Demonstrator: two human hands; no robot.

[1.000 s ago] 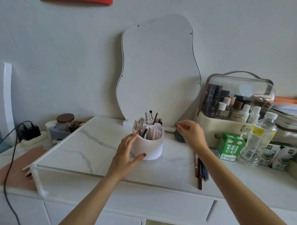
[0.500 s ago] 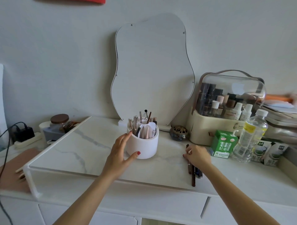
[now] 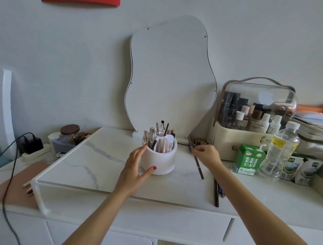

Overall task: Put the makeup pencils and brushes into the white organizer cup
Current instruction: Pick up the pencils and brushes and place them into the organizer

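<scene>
My left hand (image 3: 135, 167) lies spread against the left wall of the white organizer cup (image 3: 160, 161), thumb on its near side. My right hand (image 3: 207, 155) pinches a brown pencil (image 3: 195, 158) just right of the cup; its long axis runs near-to-far, far end tilted slightly left. More pencils (image 3: 216, 194) lie on the marble top (image 3: 97, 162), pointing near-to-far, by my right forearm.

red sheet (image 3: 81, 2) cut by top edge, carton (image 3: 306, 172) labels blurred, right forearm hiding remaining pencils (image 3: 216, 194)
</scene>
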